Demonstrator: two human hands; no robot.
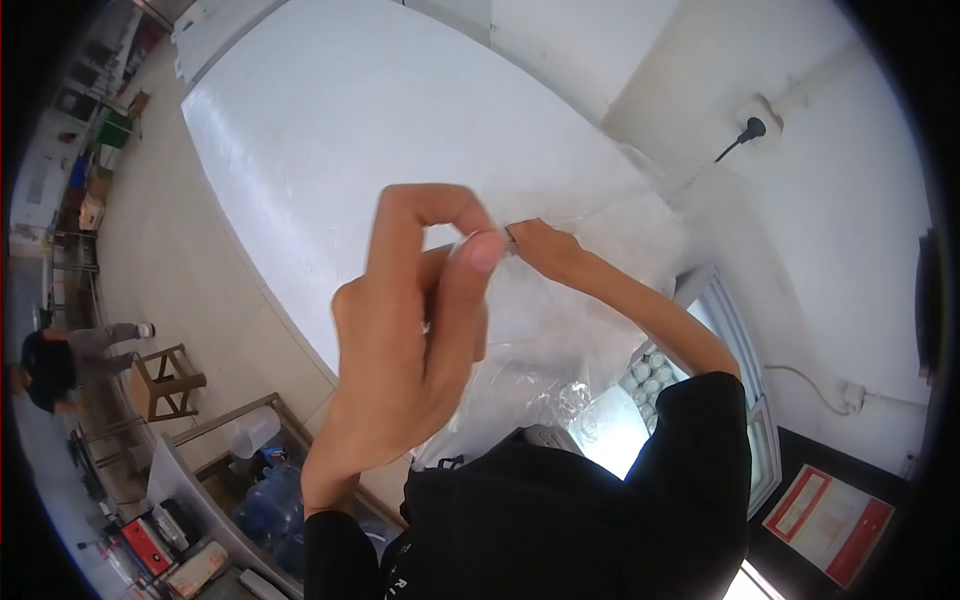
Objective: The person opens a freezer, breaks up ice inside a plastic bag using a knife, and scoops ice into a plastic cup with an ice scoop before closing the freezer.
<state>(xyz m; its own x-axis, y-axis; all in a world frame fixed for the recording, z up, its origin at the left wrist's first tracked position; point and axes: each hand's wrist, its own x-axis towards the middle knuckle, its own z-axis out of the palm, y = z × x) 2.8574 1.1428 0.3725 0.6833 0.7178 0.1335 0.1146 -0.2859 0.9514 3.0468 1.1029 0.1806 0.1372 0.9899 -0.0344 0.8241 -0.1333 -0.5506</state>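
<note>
My left hand (400, 330) is raised close to the camera, its thumb and forefinger pinched together. A small pale bit shows at the fingertips, too little to name. Just beyond it, my right hand (545, 248) is closed at the edge of a clear plastic film (620, 235). A tiny dark thing at its fingertips is too small to make out. The film spreads in loose folds from the right hand toward the wall and hangs down in crinkles in front of my body. Beneath the hands lies a large white surface (350, 110).
A black plug (752, 128) sits in a wall socket at right. Several round items (648, 380) show inside a lit case below my right arm. At left are a wooden stool (165, 382), a bin with large bottles (270, 505) and a person (50, 365).
</note>
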